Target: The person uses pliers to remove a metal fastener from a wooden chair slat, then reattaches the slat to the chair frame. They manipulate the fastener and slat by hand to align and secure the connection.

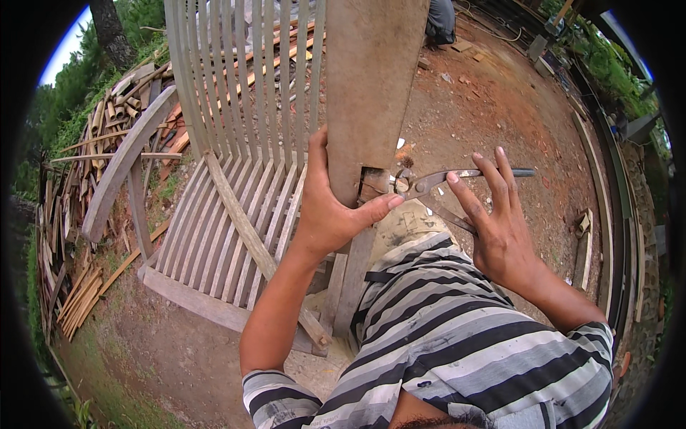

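Observation:
A wide, weathered wooden board (pixel 371 86) rises in front of me, with a square notch (pixel 373 183) near its lower end. My left hand (pixel 325 204) wraps the board's left edge, thumb laid across the wood below the notch. Metal pincers (pixel 430 184) lie with their jaws at the board's right edge, beside the notch. My right hand (pixel 500 229) is at the pincers' handles, the index finger against the upper one and other fingers raised and spread. What the jaws grip is too small to make out. A slatted wooden chair (pixel 221 229) stands to the left.
A loose-looking slat (pixel 239 214) crosses the chair seat diagonally. The chair's curved armrest (pixel 125 168) juts out at left. Scrap wood (pixel 107 118) is piled behind it. Another person's dark-clothed leg (pixel 441 21) shows at the top. Long beams (pixel 597 193) line the right side.

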Motion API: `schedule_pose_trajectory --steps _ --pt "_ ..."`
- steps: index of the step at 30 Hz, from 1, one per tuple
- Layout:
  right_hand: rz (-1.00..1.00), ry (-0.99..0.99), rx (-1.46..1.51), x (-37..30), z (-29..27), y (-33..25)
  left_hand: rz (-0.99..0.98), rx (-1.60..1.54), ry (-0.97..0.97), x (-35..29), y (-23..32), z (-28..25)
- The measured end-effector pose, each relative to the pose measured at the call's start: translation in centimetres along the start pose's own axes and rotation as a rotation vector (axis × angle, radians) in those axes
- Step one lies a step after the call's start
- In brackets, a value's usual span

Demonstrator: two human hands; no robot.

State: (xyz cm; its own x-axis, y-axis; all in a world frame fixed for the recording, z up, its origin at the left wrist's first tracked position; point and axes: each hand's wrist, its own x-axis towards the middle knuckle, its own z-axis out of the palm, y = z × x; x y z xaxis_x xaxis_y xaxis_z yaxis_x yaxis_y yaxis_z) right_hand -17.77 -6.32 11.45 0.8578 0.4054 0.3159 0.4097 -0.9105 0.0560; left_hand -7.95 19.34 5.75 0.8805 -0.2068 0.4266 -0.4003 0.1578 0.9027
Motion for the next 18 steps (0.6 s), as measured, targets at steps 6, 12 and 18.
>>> schedule_pose_trajectory --steps 6,12,18 --pt "0.029 0.01 -0.097 0.0 0.5 -0.2 -0.01 0.026 0.009 -0.1 0.1 0.1" --pt "0.034 -0.006 -0.197 0.8 0.3 -0.6 -0.001 0.022 0.012 -0.1 0.1 0.0" --pt "0.012 -0.005 -0.21 0.7 -0.3 -0.3 -0.008 0.032 0.012 -0.1 -0.1 -0.1"
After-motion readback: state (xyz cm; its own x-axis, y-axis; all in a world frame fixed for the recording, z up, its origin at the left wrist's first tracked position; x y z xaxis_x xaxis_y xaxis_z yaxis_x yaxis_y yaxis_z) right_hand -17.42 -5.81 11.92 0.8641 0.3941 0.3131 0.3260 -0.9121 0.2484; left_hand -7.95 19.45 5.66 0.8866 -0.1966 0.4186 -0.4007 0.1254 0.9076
